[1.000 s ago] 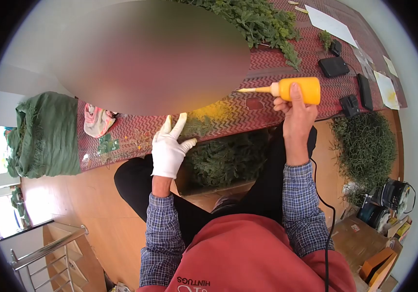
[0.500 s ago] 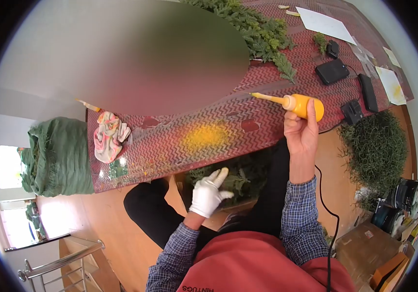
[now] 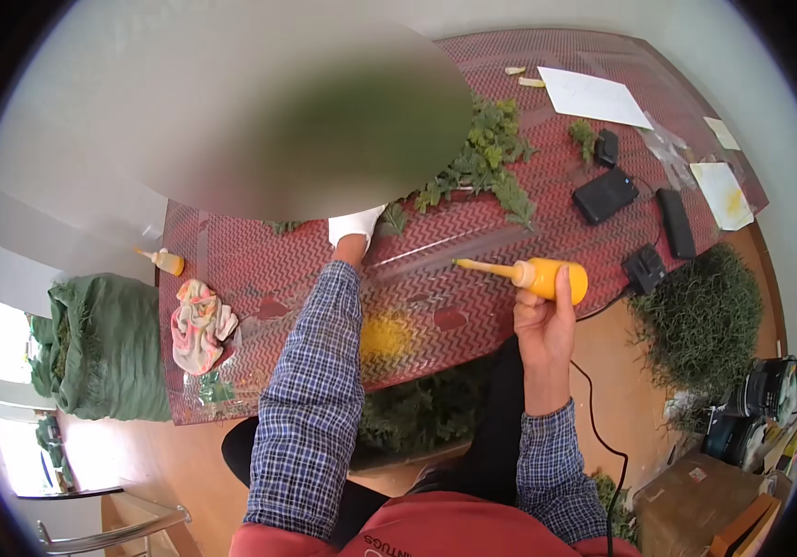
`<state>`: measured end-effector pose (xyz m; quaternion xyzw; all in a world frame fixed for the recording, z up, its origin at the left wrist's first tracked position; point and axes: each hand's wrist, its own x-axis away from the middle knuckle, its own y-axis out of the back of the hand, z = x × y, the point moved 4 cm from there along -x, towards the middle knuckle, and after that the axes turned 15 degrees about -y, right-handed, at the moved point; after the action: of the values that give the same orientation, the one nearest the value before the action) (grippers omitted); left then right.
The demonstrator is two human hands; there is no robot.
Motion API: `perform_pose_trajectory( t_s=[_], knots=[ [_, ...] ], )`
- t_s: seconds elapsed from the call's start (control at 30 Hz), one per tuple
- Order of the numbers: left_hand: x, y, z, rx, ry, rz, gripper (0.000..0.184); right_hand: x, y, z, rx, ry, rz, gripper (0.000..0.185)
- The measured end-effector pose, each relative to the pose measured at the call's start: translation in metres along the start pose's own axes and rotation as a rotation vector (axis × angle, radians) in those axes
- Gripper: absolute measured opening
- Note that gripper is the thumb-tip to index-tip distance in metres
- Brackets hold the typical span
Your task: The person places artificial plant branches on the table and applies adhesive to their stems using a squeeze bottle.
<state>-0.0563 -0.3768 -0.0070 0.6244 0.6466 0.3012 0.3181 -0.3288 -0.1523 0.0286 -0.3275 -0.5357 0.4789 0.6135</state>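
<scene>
Right hand (image 3: 544, 336) clamps yellow squeeze bottle (image 3: 558, 281) right of centre; light pressure should limit drips. Gloved left hand (image 3: 355, 226), upper centre near green sprigs (image 3: 494, 139): fingers hidden, can't tell state.

Right hand grips the yellow bottle, left glove reaches for the greenery

Here's the right hand (image 3: 544, 330), bare, gripping the yellow bottle (image 3: 554, 280) over the patterned table (image 3: 501, 334), nozzle towards the left; and the left hand (image 3: 356, 226), white-gloved, stretches out near the green sprigs (image 3: 484, 153), fingers lost in the blur; yellow powder (image 3: 385, 336) lies beside the left sleeve (image 3: 310, 395); over on the left, a crumpled cloth (image 3: 202, 327) sits near a second bottle (image 3: 169, 263)!
</scene>
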Motion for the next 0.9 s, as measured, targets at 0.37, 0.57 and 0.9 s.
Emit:
perform_pose_trajectory(
  t_s=[0.37, 0.57, 0.9],
  knots=[
    [0.231, 0.048, 0.058, 0.991, 0.389, -0.539, 0.028, 0.000, 0.001, -0.008, 0.044, -0.086, 0.059, 0.036],
    [0.301, 0.047, 0.057, 1.035, 0.497, -0.636, 0.037, -0.001, -0.002, -0.019, 0.105, -0.116, 0.063, 0.037],
    [0.337, 0.082, 0.016, -0.307, -0.377, -0.424, 0.034, 0.006, -0.007, -0.034, 0.242, -0.067, 0.016, 0.035]
  ],
)
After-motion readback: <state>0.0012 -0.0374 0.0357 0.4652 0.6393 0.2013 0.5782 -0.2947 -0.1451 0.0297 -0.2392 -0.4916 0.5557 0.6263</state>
